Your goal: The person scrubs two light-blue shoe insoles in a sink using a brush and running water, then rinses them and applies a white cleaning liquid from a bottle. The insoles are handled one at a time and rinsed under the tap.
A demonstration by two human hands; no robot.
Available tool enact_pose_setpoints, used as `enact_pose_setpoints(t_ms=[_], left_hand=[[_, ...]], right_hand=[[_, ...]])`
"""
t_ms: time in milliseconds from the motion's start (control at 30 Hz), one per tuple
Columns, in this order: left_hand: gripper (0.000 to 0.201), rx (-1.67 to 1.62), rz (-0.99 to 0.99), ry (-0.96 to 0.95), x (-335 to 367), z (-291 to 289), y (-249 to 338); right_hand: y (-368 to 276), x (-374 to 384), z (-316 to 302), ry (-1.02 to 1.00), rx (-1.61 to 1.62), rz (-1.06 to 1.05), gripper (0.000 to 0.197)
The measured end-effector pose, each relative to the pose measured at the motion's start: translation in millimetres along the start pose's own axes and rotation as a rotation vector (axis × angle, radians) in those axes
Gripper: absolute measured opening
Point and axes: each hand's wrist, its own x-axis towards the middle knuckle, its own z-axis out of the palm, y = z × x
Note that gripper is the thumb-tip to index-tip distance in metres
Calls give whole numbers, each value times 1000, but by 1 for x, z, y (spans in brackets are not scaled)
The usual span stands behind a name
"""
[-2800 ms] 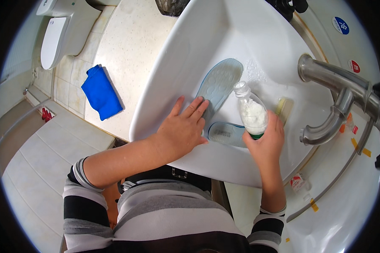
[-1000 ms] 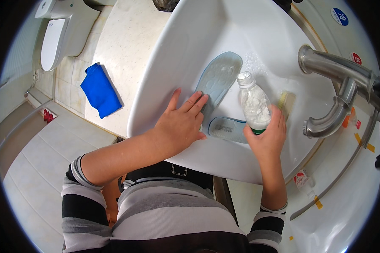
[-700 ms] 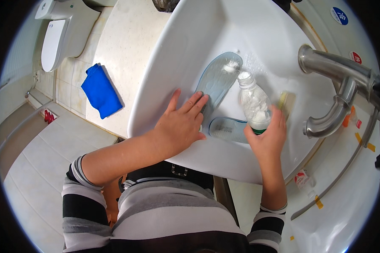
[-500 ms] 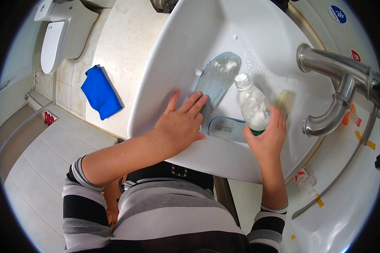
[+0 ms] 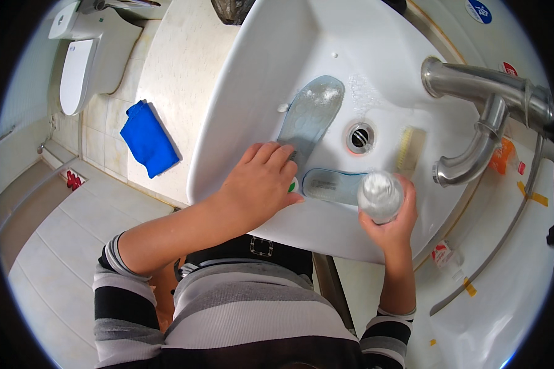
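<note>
My right hand (image 5: 397, 221) is closed round a clear plastic bottle (image 5: 380, 198) of white powder, which stands nearly upright toward me over the sink's near side. My left hand (image 5: 255, 181) has curled fingers at the heel end of a blue-grey insole (image 5: 313, 114); white powder lies on that insole's far end. Between its thumb and fingers shows part of a small green-and-white bottle cap (image 5: 293, 184). A second insole (image 5: 331, 186) lies crosswise nearer me, its right end hidden by the bottle. Both insoles rest in the white sink (image 5: 228, 123).
A brush with yellowish bristles (image 5: 410, 150) lies in the sink, right of the drain (image 5: 359, 138). The metal faucet (image 5: 474, 86) reaches in from the right. A folded blue cloth (image 5: 149, 138) sits on the counter at left. White powder clumps (image 5: 283, 107) dot the basin.
My right hand has tipped the bottle from leaning over the drain to upright, moving it nearer me; the drain now shows. My left fingers have drawn back slightly and curled.
</note>
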Motion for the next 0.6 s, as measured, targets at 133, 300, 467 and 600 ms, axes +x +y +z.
enact_pose_setpoints(t_ms=[133,300,467,600], left_hand=[[42,-486,-32,107,5,-22,17],[43,-772,150,299,4,-46,53],[41,-669,151,227,7,-59,74],[39,-427,193,196,6,-75,85]], right_hand=[[-6,-12,-10,-2,144,2,80],[-19,-21,-14,-15,174,-95,77],[-26,-26,-12,39,123,-103,74],[-27,-30,-18,77,35,-151,75]])
